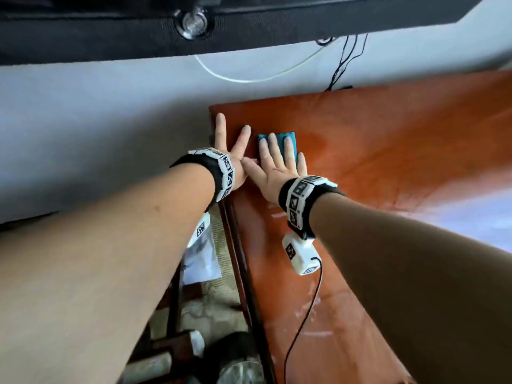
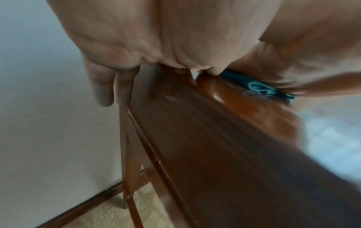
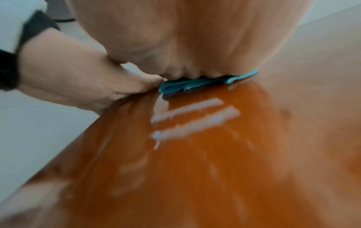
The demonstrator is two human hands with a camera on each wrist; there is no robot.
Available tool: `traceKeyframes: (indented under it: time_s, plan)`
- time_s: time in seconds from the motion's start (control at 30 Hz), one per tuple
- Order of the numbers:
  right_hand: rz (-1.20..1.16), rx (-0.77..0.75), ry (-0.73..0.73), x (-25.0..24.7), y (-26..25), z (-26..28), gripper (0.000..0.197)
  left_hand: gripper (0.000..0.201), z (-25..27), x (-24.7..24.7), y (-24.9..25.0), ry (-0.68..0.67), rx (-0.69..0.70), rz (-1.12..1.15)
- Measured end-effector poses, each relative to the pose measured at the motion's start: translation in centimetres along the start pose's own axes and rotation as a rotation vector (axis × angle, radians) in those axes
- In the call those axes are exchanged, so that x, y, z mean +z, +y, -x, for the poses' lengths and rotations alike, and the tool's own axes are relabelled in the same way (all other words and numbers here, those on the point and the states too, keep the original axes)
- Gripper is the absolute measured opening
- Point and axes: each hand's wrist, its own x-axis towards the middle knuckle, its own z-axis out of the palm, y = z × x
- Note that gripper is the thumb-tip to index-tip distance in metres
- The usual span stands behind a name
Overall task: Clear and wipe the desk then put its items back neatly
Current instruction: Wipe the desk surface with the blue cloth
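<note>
A folded teal cloth [image 1: 279, 135] lies near the far left corner of the reddish wooden desk [image 1: 374, 151]. My right hand [image 1: 277, 159] presses flat on the cloth with straight, spread fingers; the cloth's edge [image 3: 205, 84] shows under the palm in the right wrist view. Just left of it, my left hand [image 1: 230, 145] rests flat on the desk's left edge, fingers straight, some of them hanging past the edge [image 2: 109, 86]. The cloth [image 2: 259, 86] also appears beside the left hand. Pale wet streaks [image 3: 195, 117] shine on the desk behind the cloth.
A light wall [image 1: 97, 120] runs behind and left of the desk. Black cables [image 1: 343, 62] and a white cord [image 1: 249, 76] hang above the far edge. Below the left edge are a carpeted floor [image 1: 221, 295], a clear plastic bag [image 1: 202, 259] and dark cylindrical items [image 1: 171, 353].
</note>
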Motion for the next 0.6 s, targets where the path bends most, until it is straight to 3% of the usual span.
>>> traceKeyframes:
  time_s: [0.1, 0.27, 0.6]
  plan:
    - [-0.020, 0.077, 0.015, 2.4, -0.8, 3.6, 0.087, 0.073, 0.7, 0.5, -1.7, -0.076, 0.149, -0.099]
    - [-0.027, 0.148, 0.012, 5.5, -1.6, 7.7, 0.093, 0.078, 4.1, 0.9, -2.1, -0.116, 0.174, -0.164]
    - [-0.053, 0.163, 0.036, 10.1, -0.7, 14.5, 0.097, 0.082, 10.7, 5.2, -1.5, -0.033, 0.165, -0.218]
